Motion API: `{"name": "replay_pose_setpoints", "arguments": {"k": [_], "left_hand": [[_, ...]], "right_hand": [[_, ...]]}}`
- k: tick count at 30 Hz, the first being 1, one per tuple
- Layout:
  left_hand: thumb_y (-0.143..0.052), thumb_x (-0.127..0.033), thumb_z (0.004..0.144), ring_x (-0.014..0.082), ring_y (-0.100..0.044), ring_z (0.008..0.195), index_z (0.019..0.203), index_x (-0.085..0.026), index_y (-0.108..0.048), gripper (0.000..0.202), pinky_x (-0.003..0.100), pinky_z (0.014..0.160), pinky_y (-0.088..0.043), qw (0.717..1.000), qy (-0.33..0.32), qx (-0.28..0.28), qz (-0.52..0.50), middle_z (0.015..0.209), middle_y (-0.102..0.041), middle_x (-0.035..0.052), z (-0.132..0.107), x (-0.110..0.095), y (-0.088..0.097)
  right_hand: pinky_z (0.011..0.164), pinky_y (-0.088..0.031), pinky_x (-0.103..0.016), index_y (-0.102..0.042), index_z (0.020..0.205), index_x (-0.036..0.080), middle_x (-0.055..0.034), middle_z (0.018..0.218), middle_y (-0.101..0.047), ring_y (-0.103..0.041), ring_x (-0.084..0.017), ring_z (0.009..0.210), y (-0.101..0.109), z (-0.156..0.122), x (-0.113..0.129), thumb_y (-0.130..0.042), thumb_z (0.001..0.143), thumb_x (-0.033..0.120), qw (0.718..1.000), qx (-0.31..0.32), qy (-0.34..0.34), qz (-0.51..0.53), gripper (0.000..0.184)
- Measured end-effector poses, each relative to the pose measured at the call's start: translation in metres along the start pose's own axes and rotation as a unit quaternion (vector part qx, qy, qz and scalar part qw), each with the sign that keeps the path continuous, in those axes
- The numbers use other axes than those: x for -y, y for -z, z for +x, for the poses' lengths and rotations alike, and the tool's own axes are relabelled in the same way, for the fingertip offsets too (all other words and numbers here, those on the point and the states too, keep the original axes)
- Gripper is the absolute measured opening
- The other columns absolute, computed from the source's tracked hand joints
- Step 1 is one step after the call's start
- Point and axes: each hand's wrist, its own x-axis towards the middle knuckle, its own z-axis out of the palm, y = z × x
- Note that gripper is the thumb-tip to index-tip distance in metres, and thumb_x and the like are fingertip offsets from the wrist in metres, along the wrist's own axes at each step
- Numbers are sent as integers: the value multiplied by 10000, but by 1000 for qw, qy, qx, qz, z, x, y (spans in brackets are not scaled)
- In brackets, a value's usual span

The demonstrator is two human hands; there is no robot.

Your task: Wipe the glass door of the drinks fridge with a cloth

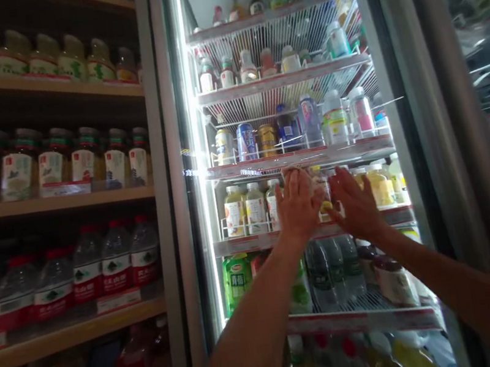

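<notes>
My left hand (296, 209) reaches up to the glass door of a lit drinks fridge (200, 228). A pale, crumpled cloth (295, 172) lies under its fingers, pressed against the glass; part of it is covered by the hand. Just to the right, my right hand (356, 206) is raised with fingers stretched out, at or close to the glass, holding nothing I can see. Behind both hands stands a row of juice bottles (256, 208) on a wire shelf, some of them hidden.
Wooden shelves (57, 204) on the left carry several jars (50, 161) and red-capped water bottles (114, 254). Upper fridge shelves hold cans (246, 141) and bottles; large water bottles (328, 272) stand lower. A metal door frame (425, 86) borders the right side.
</notes>
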Motion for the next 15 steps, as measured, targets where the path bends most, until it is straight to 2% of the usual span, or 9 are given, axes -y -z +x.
{"name": "replay_pose_setpoints", "arguments": {"k": [2, 4, 7, 9, 11, 13, 15], "left_hand": [[-311, -421, 929, 233, -312, 1356, 1299, -137, -450, 487, 491, 1111, -256, 999, 0, -9, 37, 1417, -418, 126, 6, -6, -7], [-295, -379, 935, 225, -302, 1362, 1302, -148, -450, 461, 499, 1115, -237, 998, -28, -3, 58, 1429, -404, 117, 8, 3, -7], [-321, -326, 922, 227, -341, 1342, 1289, -177, -467, 421, 527, 1123, -185, 996, -47, 0, 70, 1421, -418, 107, 4, 50, 11], [-357, -297, 901, 250, -385, 1314, 1275, -164, -471, 413, 557, 1115, -174, 996, 27, -39, 79, 1399, -439, 136, 0, 91, 29], [-394, -282, 877, 301, -389, 1304, 1245, -115, -478, 413, 617, 1085, -175, 980, 137, -111, 96, 1393, -423, 197, -3, 119, 41], [-411, -284, 869, 326, -339, 1331, 1180, -74, -507, 388, 614, 1071, -213, 972, 166, -137, 98, 1395, -398, 241, -4, 122, 41], [-422, -288, 873, 282, -299, 1358, 1154, -105, -529, 352, 526, 1088, -265, 984, 110, -109, 86, 1404, -409, 197, -4, 105, 31]], "right_hand": [[1100, -165, -519, -202, 1452, 200, -136, 1509, -253, -238, -275, 1391, 1, -8, -11, -422, 869, 371, 999, -18, -31, -19, 647], [1098, -163, -519, -253, 1437, 196, -134, 1497, -284, -265, -276, 1380, 1, -11, -12, -414, 875, 352, 998, -23, -55, -27, 605], [1101, -165, -509, -313, 1412, 192, -131, 1487, -308, -298, -267, 1366, 1, -9, -7, -413, 876, 338, 996, -31, -75, -27, 565], [1102, -175, -500, -317, 1410, 195, -124, 1483, -320, -302, -258, 1365, 0, -8, -4, -419, 871, 328, 996, -35, -84, -25, 564], [1102, -186, -494, -308, 1414, 197, -118, 1474, -340, -297, -253, 1368, 0, -7, -2, -428, 866, 326, 995, -32, -87, -24, 576], [1102, -195, -489, -307, 1414, 193, -119, 1458, -368, -299, -251, 1368, 0, -8, -3, -429, 866, 327, 995, -32, -90, -31, 576], [1097, -203, -492, -329, 1402, 179, -128, 1441, -393, -308, -254, 1364, -1, -9, -5, -423, 869, 322, 995, -37, -87, -38, 560]]}}
